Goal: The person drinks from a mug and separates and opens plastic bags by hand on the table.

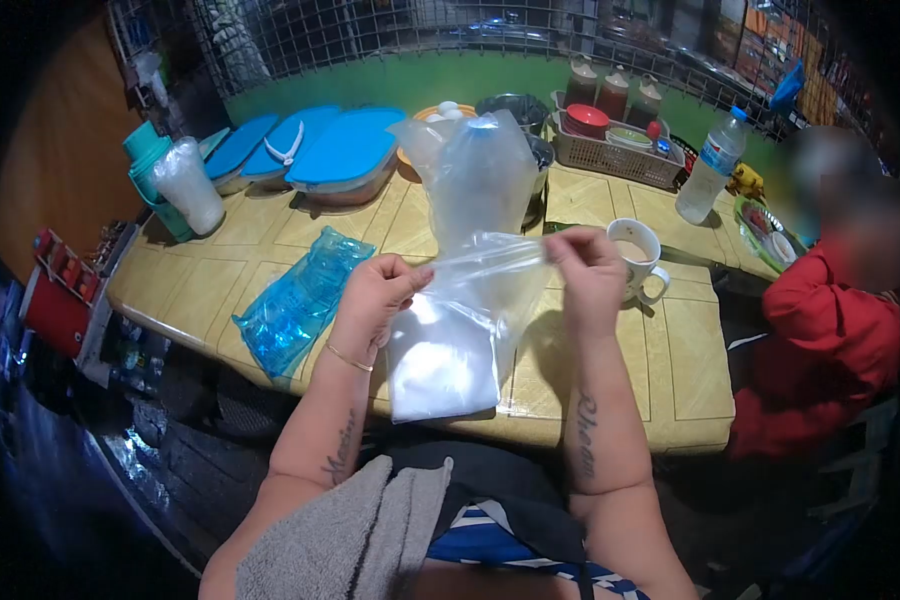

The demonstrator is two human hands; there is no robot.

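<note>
A clear plastic bag is stretched between my two hands above the table. My left hand pinches its left edge, and my right hand grips the right edge with fingers closed. Below the bag lies a flat stack of clear plastic bags at the table's front. Behind it stands another translucent bag, puffed out around something with a blue top. A pack in blue plastic lies left of my left hand. Just right of my right hand is a white mug with a light brown drink.
Blue-lidded containers and a teal tumbler stand at the back left. A basket with sauce bottles and a water bottle are at the back right. A person in a red top sits at the right.
</note>
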